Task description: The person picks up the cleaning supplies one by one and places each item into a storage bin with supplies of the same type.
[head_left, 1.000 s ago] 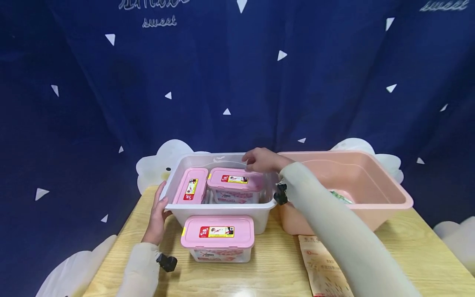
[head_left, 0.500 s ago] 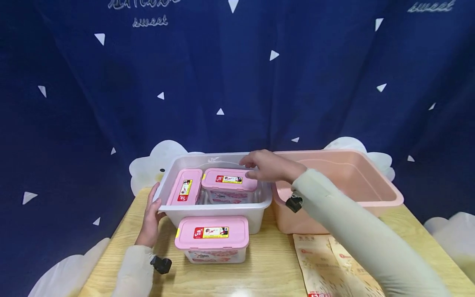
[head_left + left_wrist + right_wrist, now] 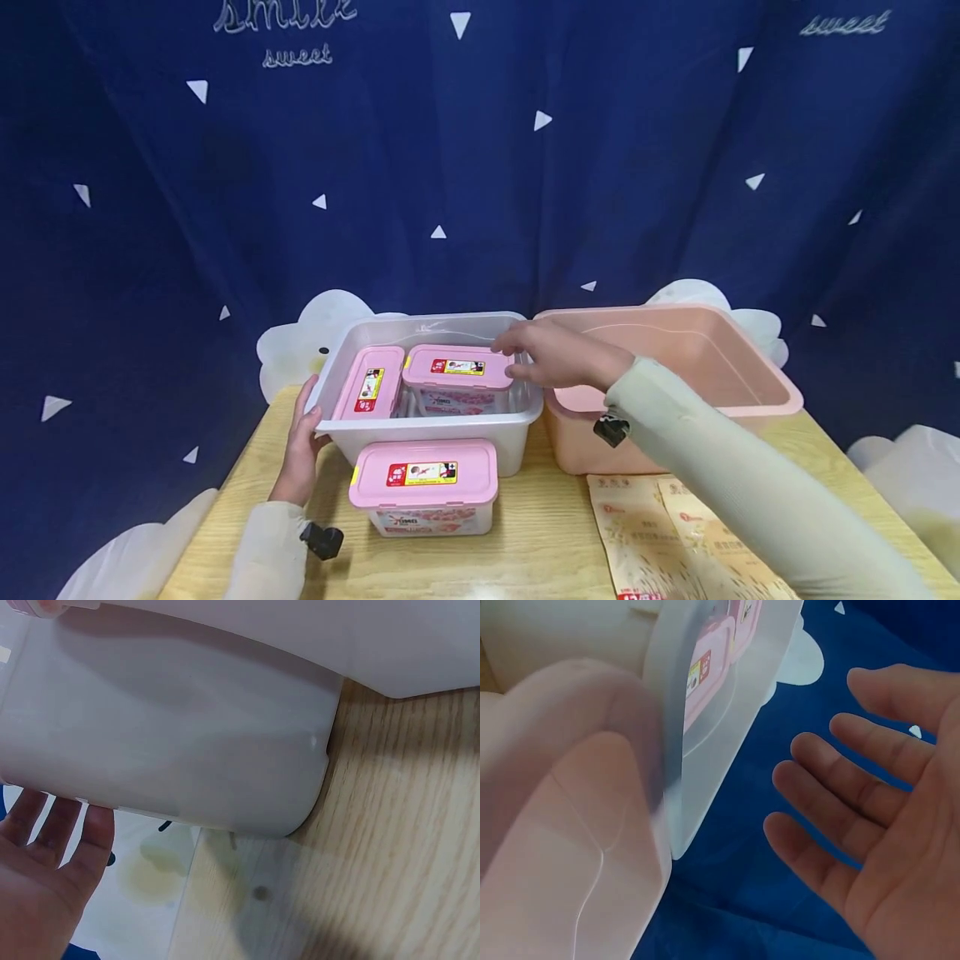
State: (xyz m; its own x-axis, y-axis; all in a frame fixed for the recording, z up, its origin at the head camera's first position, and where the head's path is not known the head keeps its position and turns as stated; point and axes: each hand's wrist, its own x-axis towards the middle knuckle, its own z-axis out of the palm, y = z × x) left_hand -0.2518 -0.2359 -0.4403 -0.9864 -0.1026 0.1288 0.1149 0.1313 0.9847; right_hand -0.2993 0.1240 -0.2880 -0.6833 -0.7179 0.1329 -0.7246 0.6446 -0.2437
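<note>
A white, open-topped rectangular plastic bin [image 3: 427,432] held one closed, pink-lidded plastic box [image 3: 369,383] front-to-back at left and a second such box [image 3: 459,377] crosswise beside it, while a third box [image 3: 423,492] stood just in front.

Three pink-lidded boxes [image 3: 423,475], two bins [image 3: 675,350], two printed packets [image 3: 637,533], two hands [image 3: 562,350], one wooden table [image 3: 540,542]

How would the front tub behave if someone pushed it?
The tub would probably slide rather than tip: it stands upright, wider than tall, on the table. Its straight walls suggest stiffness. The lid looks closed, so contents probably wouldn't spill.
</note>
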